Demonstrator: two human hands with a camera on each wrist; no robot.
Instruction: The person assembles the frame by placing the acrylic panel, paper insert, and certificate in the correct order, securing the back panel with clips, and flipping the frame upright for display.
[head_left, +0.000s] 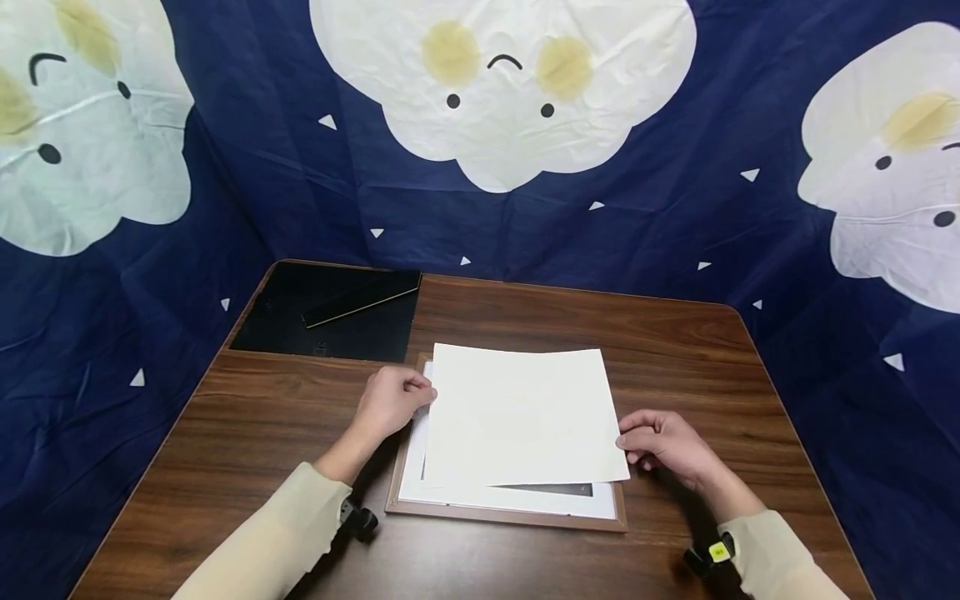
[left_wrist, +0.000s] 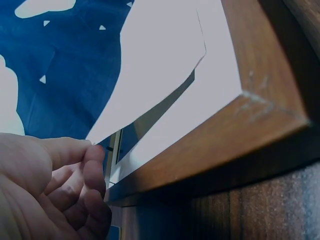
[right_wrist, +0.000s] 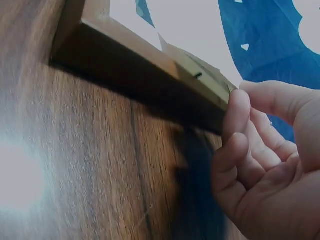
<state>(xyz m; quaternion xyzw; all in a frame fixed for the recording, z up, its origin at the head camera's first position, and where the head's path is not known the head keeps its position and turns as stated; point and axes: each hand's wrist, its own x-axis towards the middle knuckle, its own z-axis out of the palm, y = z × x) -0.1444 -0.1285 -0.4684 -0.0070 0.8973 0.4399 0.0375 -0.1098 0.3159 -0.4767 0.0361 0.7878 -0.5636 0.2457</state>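
Note:
A white sheet of paper (head_left: 525, 417) is held over a brown wooden picture frame (head_left: 502, 514), covering most of it. My left hand (head_left: 393, 398) pinches the sheet's left edge between thumb and forefinger. At the right edge, my right hand (head_left: 667, 446) pinches the sheet the same way. In the left wrist view the paper (left_wrist: 160, 60) bends and is raised above the frame (left_wrist: 200, 145) near the fingers. Under it shows a white mat border (head_left: 427, 496) with a dark opening. The right wrist view has the frame's side (right_wrist: 135, 70) lying flat on the table beside my fingers.
A black backing board (head_left: 352, 337) with a folded-down stand strip (head_left: 363, 300) lies at the table's back left corner. The wood-grain table (head_left: 300, 400) meets a dark blue cloth (head_left: 300, 192) with white cloud faces at the back and sides.

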